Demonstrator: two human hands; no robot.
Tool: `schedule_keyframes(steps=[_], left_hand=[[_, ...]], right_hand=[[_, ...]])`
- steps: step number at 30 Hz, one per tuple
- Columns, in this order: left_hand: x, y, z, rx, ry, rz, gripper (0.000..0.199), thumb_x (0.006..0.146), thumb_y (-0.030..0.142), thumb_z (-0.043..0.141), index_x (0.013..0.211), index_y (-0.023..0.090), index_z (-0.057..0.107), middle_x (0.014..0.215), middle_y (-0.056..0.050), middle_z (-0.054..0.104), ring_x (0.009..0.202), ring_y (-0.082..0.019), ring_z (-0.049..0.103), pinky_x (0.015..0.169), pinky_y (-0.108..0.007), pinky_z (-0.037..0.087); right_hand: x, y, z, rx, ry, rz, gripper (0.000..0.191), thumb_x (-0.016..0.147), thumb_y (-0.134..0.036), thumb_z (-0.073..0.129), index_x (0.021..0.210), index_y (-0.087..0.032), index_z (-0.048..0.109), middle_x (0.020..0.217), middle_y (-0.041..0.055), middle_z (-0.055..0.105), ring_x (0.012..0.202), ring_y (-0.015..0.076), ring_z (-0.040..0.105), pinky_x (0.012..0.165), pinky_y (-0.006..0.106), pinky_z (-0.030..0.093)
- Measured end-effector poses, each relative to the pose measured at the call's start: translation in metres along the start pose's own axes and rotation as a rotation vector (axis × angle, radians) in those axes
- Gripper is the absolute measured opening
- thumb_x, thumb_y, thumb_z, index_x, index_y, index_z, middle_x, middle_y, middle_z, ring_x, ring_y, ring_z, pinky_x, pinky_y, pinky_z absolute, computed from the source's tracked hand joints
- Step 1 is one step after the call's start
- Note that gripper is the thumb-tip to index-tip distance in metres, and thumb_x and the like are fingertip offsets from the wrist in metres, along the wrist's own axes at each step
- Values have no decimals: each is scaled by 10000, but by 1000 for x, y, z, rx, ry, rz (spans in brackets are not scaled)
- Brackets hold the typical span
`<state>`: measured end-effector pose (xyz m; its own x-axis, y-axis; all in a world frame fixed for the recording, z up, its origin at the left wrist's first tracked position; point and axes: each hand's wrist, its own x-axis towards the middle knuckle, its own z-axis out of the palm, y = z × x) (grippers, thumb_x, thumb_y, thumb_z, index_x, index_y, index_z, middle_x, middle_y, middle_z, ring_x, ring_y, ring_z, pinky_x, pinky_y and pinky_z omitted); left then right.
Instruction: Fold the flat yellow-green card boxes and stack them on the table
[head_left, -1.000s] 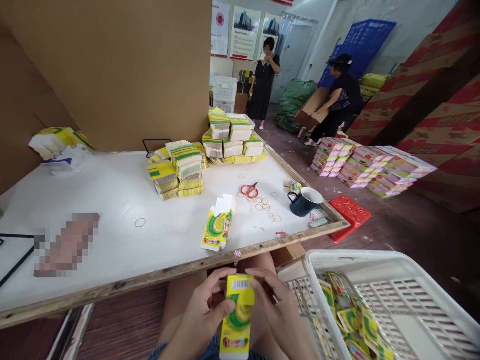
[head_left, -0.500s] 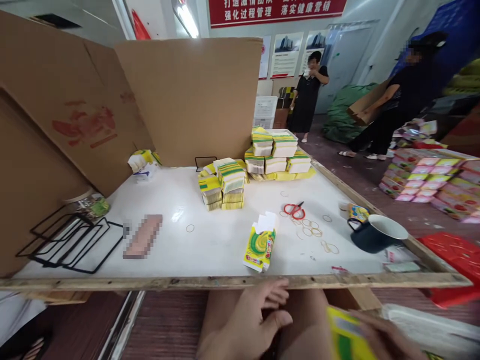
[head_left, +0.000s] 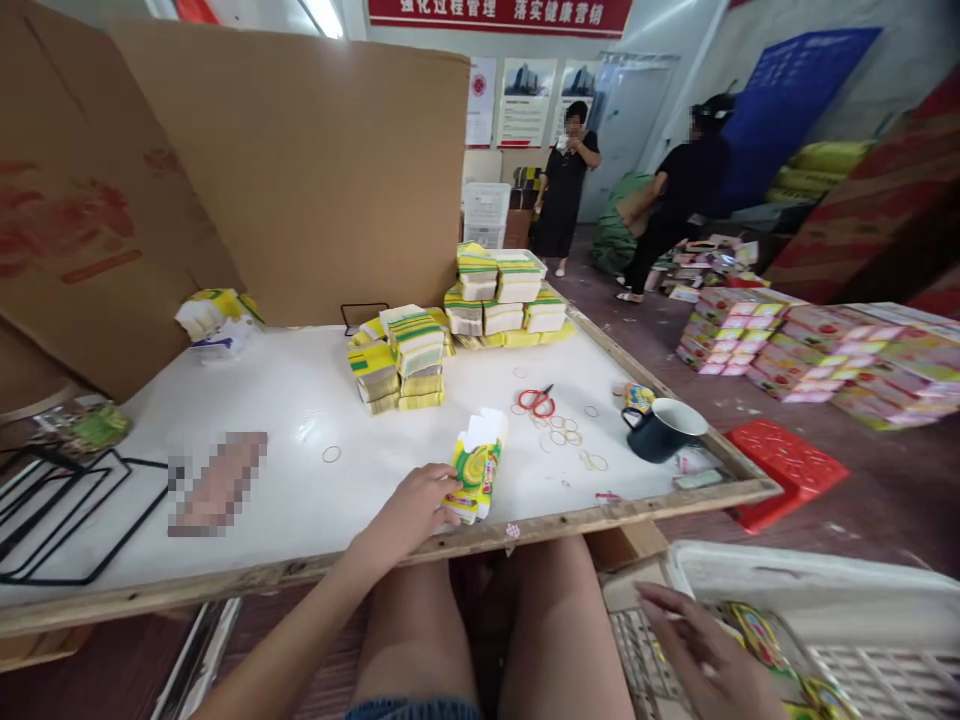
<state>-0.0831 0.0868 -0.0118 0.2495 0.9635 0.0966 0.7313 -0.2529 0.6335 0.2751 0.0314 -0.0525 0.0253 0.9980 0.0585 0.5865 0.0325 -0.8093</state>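
My left hand is at the near edge of the white tabletop, with its fingers and thumb closed on the left side of a small yellow and green carton. The carton lies on the table with its white end flaps standing open. Low on the right, my right hand hangs over a white plastic crate, slightly blurred. Its fingers are apart, and nothing shows in them. Below and beside it, yellow and green packs lie in the crate, partly covered by the hand.
Stacks of flat yellow cartons stand mid-table. Red scissors, rubber bands and a dark mug are on the right. A black wire rack sits left, before cardboard walls. Two people stand beyond.
My left hand has moved from above my lap up to the carton on the table. My right hand, which held something yellow and green, is now over the crate without it. The view has turned right.
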Motion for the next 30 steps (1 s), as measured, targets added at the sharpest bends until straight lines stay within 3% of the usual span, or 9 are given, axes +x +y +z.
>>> schedule_keyframes(steps=[4,6,10,13,16,21,25,30], left_hand=[[7,-4,-7,31,16,72,172,798,216,650,917,241,772,1088,-64,737,992,-252,667,881,-334,497],[9,-7,-4,46,65,99,212,858,193,565,849,239,771,1004,-47,753,922,-221,679,825,-309,507],[7,-10,10,85,265,121,263,905,157,472,839,204,723,862,-54,738,847,-228,646,777,-355,494],[4,-9,17,93,455,150,252,938,157,417,934,180,667,897,-82,704,877,-228,608,787,-374,489],[1,-5,18,97,574,204,221,939,121,416,963,174,630,906,-85,683,879,-214,594,780,-359,495],[-7,4,25,116,623,308,223,899,37,465,1001,168,613,905,-81,690,882,-207,592,781,-354,507],[-17,15,41,127,606,383,240,868,22,512,1009,178,628,929,-69,720,886,-206,613,806,-357,517],[-24,22,39,112,685,364,208,861,16,523,964,157,638,854,-66,706,823,-188,630,745,-319,532]], right_hand=[[3,-28,34,74,-79,-21,361,829,-515,580,1007,-231,714,826,66,748,692,215,683,564,260,527],[1,-39,45,81,-107,-46,354,836,-504,581,999,-220,718,793,61,740,649,201,660,551,256,509],[-7,-51,55,163,-116,-29,341,845,-502,578,961,-218,728,806,55,737,650,191,646,562,246,501],[-11,-56,60,285,-152,28,371,852,-528,560,936,-212,734,773,57,737,673,199,657,610,252,516],[-12,-61,67,380,-229,73,402,855,-545,552,944,-199,735,759,69,734,657,198,645,604,257,516],[-11,-82,82,526,-271,82,416,886,-537,519,918,-181,732,734,64,707,600,155,572,570,236,473],[1,-108,104,665,-225,74,407,866,-538,553,936,-172,718,756,60,697,614,153,560,562,237,451],[18,-112,140,646,-170,60,420,877,-507,555,684,-154,677,601,33,626,538,137,489,529,246,394]])
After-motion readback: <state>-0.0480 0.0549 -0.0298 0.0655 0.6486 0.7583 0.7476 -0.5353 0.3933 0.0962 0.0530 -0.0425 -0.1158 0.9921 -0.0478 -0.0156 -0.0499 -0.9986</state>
